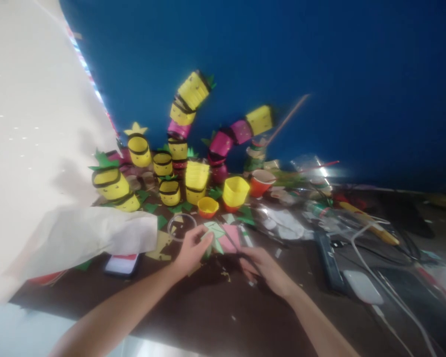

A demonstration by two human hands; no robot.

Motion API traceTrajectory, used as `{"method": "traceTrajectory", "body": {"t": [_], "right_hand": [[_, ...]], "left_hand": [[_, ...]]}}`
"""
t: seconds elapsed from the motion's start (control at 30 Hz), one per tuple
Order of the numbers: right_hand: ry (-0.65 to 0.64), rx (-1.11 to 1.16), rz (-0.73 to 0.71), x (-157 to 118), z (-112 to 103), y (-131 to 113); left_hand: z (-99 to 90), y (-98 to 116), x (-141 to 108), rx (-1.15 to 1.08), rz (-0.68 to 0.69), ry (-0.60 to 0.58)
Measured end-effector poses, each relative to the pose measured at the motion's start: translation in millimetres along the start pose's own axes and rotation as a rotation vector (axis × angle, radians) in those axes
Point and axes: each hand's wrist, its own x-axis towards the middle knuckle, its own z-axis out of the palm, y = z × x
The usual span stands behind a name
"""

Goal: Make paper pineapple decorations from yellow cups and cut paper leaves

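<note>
Near the middle of the dark table, my left hand pinches a pale green paper piece with dark lines on it. My right hand is closed round the handles of dark scissors, whose blades point up and left at the green paper's right side. A pink paper piece lies beneath the blades. Just left of my left hand is a clear roll of tape. The frame is blurred, so the blades' exact contact with the paper cannot be made out.
Yellow and magenta cups with faces stand in groups and leaning stacks behind. A red cup is at the back. Left are a phone and white paper. Right are a power bank, white cables and a yellow-handled tool.
</note>
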Motion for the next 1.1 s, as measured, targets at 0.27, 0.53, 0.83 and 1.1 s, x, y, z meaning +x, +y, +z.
{"method": "traceTrajectory", "body": {"t": [0.27,0.53,0.83,1.1], "right_hand": [[-0.026,-0.021,0.003,0.6,-2.3,0.1],[-0.01,-0.029,-0.016,-0.6,-0.1,-5.4],[-0.037,-0.016,-0.023,0.0,-1.9,-1.9],[-0.021,0.007,-0.009,-2.0,-0.8,-7.7]], "left_hand": [[1.6,6.8,0.1,0.001,0.002,0.024],[1.3,3.0,1.1,-0.01,0.004,0.065],[1.9,4.2,1.4,0.0,0.002,0.11],[1.6,4.0,2.6,0.026,-0.005,0.134]]}}
